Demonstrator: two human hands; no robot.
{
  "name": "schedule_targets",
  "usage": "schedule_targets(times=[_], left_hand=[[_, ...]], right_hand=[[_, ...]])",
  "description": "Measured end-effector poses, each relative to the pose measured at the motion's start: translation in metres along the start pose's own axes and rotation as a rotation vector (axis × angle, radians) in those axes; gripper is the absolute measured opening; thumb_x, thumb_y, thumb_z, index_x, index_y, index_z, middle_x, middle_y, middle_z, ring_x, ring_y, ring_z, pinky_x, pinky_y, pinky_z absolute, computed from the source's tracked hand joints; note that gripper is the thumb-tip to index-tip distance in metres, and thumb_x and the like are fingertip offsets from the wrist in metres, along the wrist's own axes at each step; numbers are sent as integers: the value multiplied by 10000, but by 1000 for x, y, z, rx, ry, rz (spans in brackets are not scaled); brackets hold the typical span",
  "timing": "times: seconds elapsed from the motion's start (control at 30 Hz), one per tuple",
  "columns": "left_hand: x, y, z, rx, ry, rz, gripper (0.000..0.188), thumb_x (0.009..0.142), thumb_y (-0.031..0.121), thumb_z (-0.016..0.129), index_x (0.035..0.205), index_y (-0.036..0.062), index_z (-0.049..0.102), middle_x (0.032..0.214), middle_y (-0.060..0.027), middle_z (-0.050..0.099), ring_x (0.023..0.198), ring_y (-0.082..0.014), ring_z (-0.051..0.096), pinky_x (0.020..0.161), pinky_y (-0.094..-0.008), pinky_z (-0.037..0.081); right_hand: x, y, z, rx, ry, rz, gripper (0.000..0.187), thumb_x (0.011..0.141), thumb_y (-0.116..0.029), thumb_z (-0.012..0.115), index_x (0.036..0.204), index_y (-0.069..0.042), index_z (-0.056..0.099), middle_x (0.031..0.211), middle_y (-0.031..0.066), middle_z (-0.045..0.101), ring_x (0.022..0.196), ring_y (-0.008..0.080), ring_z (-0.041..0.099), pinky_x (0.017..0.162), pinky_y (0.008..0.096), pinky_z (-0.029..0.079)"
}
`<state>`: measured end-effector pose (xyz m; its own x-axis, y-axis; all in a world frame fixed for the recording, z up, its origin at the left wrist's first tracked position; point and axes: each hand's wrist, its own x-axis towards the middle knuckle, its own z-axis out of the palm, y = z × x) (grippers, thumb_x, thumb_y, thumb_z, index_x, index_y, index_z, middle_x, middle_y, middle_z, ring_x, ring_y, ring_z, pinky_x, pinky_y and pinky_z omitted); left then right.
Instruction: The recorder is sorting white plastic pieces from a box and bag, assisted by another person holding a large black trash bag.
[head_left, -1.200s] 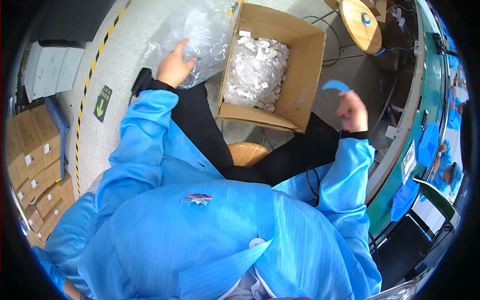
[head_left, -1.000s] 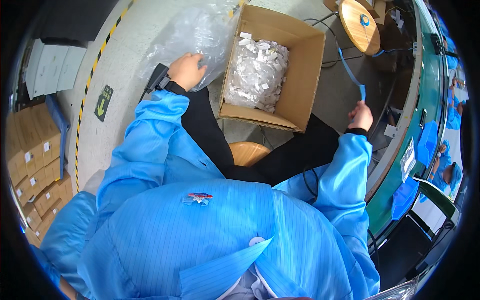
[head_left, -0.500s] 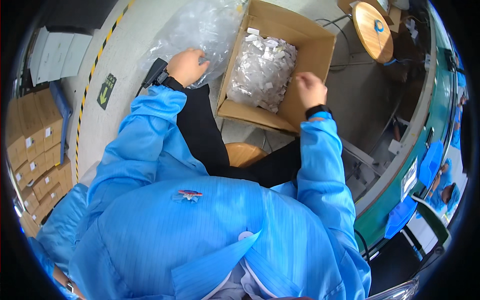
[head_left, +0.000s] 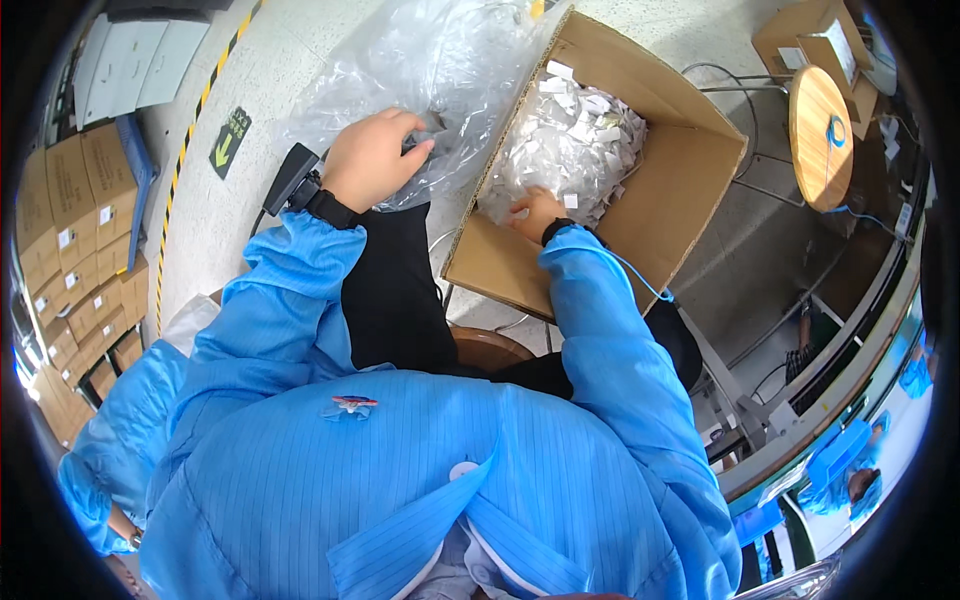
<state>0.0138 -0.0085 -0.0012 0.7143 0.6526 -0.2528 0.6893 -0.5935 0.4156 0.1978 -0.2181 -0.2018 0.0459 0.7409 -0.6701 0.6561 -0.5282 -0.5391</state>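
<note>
My left hand (head_left: pixel 375 158) hovers at the near edge of a large clear plastic bag (head_left: pixel 400 72). Its fingers are bent, with a gap between thumb and forefinger, and I see nothing held. My right hand (head_left: pixel 538 214) reaches down into an open cardboard box (head_left: pixel 690 185). Bent and slightly apart, its fingertips meet a heap of small white pieces and clear film (head_left: pixel 575 140); part of the fingers is lost among them. Black bands circle both wrists, and a black device (head_left: pixel 291 178) sits by the left one.
A wooden round stool top (head_left: pixel 822 140) stands right of the box, another cardboard box (head_left: pixel 812 45) behind it. Stacked cartons (head_left: pixel 80 220) line the left side, beyond yellow-black floor tape (head_left: pixel 183 165). A blue cord (head_left: pixel 640 275) runs from my right wrist. Another person's sleeve (head_left: pixel 125 440) shows at lower left.
My right hand has moved left and down from above the box's right side into the white pieces. My left hand stays by the bag. The view has shifted, so the box appears farther right.
</note>
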Motion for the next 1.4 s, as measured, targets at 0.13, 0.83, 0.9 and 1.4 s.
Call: schedule_targets(times=[0.13,0.83,0.9,1.4], left_hand=[[3,4,-3,-2,-15,-17,266,823,292,597,950,64,653,897,-108,621,837,-314,596,706,-403,467],[1,-9,5,-1,151,29,224,838,235,580,959,56,639,1017,-120,615,904,-319,594,770,-392,468],[3,-2,-3,83,497,210,181,822,160,593,956,49,640,1017,-124,623,923,-307,603,788,-377,475],[33,118,166,-172,-506,86,360,742,304,703,1066,169,618,1285,-167,521,1287,-293,387,1050,-431,310]], right_hand=[[3,20,-1,1714,319,188,130,820,-162,589,921,-81,601,641,62,536,577,200,528,637,390,487],[-187,15,-183,1801,741,233,443,950,-396,426,1215,-51,509,894,52,617,768,203,610,678,377,520],[-192,33,-177,1908,450,-56,492,943,-417,428,1254,-40,481,776,21,555,657,158,544,588,325,471],[-189,20,-180,2036,446,-420,562,950,-421,418,1379,-61,369,720,8,483,683,169,496,634,312,437]])
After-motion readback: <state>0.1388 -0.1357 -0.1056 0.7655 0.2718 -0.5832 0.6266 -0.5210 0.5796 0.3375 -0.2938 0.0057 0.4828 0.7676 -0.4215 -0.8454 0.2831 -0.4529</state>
